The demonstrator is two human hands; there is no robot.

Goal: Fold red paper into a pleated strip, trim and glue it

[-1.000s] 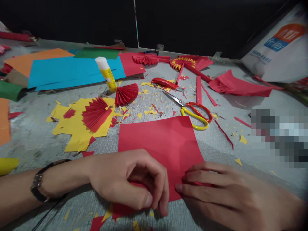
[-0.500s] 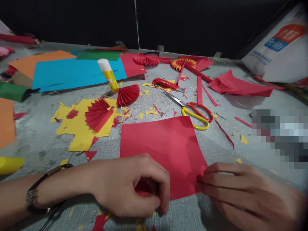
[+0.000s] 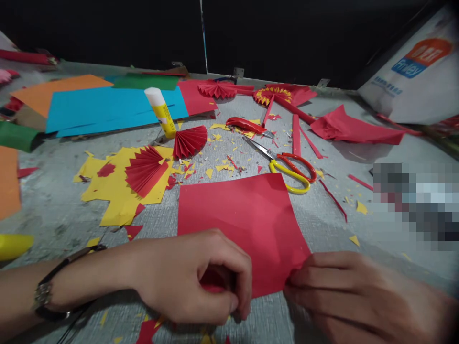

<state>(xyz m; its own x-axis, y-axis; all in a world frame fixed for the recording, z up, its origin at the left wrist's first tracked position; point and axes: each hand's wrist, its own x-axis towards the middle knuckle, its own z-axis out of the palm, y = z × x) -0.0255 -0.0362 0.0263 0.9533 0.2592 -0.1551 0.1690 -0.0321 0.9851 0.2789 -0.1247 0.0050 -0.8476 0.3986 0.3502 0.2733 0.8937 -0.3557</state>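
Observation:
A sheet of red paper lies in front of me on the grey table. My left hand, with a dark bracelet at the wrist, rests over its near left part, fingers curled round the near edge and thumb close to them. Red shows through the loop of the fingers; the fingertips' exact contact is hidden. At the near right corner, my right hand pinches the sheet, and that corner bends up slightly. Just past the far right corner lie scissors with one red and one yellow handle.
Pleated red fans lie on yellow paper at left. A glue stick stands near blue paper. Behind the scissors is a red cutter. Paper scraps are scattered about, and a white bag stands at back right.
My right hand has shifted slightly left and down, bending the near right corner of the red paper inward. The left hand stays nearly in place.

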